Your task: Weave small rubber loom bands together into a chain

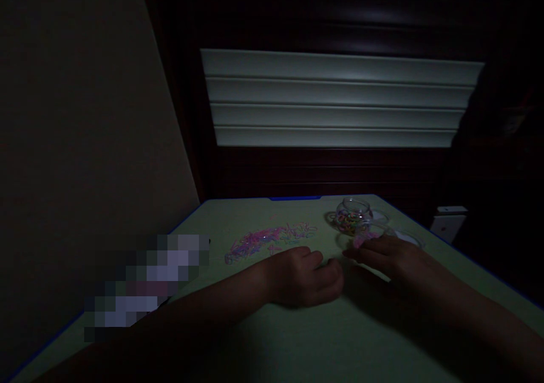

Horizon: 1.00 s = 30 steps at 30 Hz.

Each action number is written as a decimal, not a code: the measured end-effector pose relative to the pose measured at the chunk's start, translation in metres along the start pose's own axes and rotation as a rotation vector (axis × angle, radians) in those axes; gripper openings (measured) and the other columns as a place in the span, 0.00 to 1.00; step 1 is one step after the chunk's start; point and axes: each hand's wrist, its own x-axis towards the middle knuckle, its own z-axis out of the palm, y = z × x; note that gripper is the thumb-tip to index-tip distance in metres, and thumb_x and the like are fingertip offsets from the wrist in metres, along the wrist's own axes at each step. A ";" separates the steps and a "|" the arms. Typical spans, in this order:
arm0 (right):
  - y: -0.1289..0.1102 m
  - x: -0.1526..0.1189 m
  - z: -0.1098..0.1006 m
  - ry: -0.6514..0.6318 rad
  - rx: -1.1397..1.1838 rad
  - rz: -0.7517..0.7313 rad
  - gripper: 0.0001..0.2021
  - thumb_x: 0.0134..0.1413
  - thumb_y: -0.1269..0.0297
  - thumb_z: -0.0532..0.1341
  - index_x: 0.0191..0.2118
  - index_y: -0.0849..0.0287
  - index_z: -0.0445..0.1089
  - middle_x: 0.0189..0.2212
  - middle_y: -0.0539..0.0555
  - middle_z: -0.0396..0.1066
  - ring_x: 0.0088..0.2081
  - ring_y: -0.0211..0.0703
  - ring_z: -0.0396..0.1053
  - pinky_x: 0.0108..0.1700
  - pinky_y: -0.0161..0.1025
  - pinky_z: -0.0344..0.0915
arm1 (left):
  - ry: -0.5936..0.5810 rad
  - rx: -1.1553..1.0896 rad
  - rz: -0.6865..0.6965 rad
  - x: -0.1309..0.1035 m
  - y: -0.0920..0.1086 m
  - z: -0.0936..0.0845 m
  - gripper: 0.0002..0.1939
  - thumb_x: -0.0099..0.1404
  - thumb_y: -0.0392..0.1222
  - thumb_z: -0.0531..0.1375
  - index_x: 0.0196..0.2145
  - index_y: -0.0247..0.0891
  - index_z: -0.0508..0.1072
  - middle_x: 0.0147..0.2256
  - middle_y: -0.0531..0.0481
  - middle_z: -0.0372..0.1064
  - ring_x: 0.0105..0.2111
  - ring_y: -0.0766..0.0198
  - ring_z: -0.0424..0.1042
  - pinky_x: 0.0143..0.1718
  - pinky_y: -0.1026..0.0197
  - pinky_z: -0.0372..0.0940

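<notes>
Colourful loops (255, 241) in a loose, mostly pink strip across the pale green table (306, 343), just beyond the left hand (308, 278) and apart from its fingers. Left hand curled nearly into a fist, fingers folded inward; too dark to tell of anything pinched inside. Right hand (395, 255) flatter, fingers bent and close together, tips at a pink bunch (364, 238); cannot tell whether gripping it, touching it or merely overlapping it in view. Only a narrow gap between the hands. Behind the bunch, upright, a clear round jar (355, 206), partly filled with multicoloured pieces (351, 222).
</notes>
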 end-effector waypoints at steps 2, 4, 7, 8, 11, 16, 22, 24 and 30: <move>0.001 0.000 0.002 -0.003 -0.010 0.009 0.12 0.56 0.70 0.53 0.44 0.57 0.68 0.32 0.55 0.70 0.34 0.42 0.67 0.36 0.38 0.60 | 0.002 0.005 0.009 0.000 0.000 0.000 0.08 0.63 0.36 0.53 0.40 0.36 0.68 0.39 0.48 0.68 0.26 0.68 0.63 0.21 0.64 0.58; 0.002 0.000 0.004 -0.011 -0.019 0.011 0.10 0.56 0.71 0.53 0.42 0.57 0.68 0.32 0.55 0.70 0.34 0.42 0.67 0.36 0.38 0.59 | -0.002 0.013 0.008 0.000 0.000 0.000 0.09 0.63 0.36 0.53 0.40 0.36 0.68 0.39 0.48 0.68 0.26 0.68 0.63 0.21 0.64 0.58; 0.003 -0.001 0.005 -0.041 -0.022 0.031 0.08 0.54 0.73 0.53 0.37 0.57 0.68 0.31 0.54 0.69 0.32 0.41 0.65 0.34 0.37 0.57 | -0.023 0.016 0.013 0.000 0.000 0.000 0.09 0.63 0.36 0.52 0.40 0.36 0.68 0.39 0.47 0.68 0.26 0.68 0.63 0.22 0.64 0.59; 0.003 -0.001 0.005 -0.052 -0.019 0.040 0.08 0.54 0.73 0.54 0.36 0.57 0.68 0.31 0.53 0.69 0.32 0.40 0.65 0.34 0.37 0.57 | -0.030 0.013 0.015 0.000 0.000 0.000 0.09 0.63 0.37 0.52 0.41 0.36 0.68 0.39 0.47 0.68 0.26 0.68 0.63 0.22 0.64 0.59; 0.003 -0.002 0.005 -0.066 -0.008 0.047 0.07 0.54 0.74 0.54 0.35 0.57 0.68 0.30 0.53 0.68 0.32 0.40 0.64 0.33 0.36 0.56 | -0.024 0.004 0.014 0.000 0.000 0.000 0.09 0.63 0.37 0.53 0.41 0.36 0.68 0.39 0.48 0.68 0.26 0.68 0.63 0.22 0.64 0.59; 0.002 -0.001 0.004 -0.060 0.024 0.027 0.06 0.56 0.71 0.53 0.34 0.57 0.67 0.31 0.54 0.68 0.33 0.40 0.65 0.35 0.37 0.57 | -0.016 0.003 0.013 0.000 0.000 0.000 0.09 0.63 0.37 0.53 0.40 0.36 0.69 0.39 0.48 0.68 0.26 0.68 0.63 0.22 0.64 0.59; 0.002 0.001 0.005 -0.069 0.037 0.027 0.06 0.55 0.70 0.54 0.34 0.57 0.68 0.30 0.53 0.68 0.31 0.39 0.65 0.33 0.36 0.57 | -0.017 0.019 0.019 0.000 0.000 0.000 0.09 0.62 0.36 0.53 0.40 0.36 0.69 0.38 0.48 0.68 0.26 0.68 0.63 0.22 0.64 0.59; 0.002 0.001 0.005 -0.065 0.036 0.030 0.06 0.55 0.70 0.54 0.34 0.57 0.68 0.29 0.53 0.68 0.31 0.39 0.65 0.32 0.35 0.56 | -0.011 0.020 0.016 0.000 0.000 0.000 0.09 0.62 0.36 0.54 0.40 0.36 0.68 0.38 0.48 0.68 0.25 0.68 0.63 0.21 0.64 0.59; 0.004 0.001 0.006 -0.039 0.021 0.016 0.07 0.54 0.73 0.54 0.35 0.57 0.69 0.28 0.52 0.68 0.30 0.38 0.65 0.32 0.34 0.57 | -0.004 0.001 0.013 0.000 0.000 0.000 0.09 0.62 0.36 0.53 0.40 0.36 0.68 0.38 0.48 0.68 0.26 0.68 0.64 0.21 0.63 0.59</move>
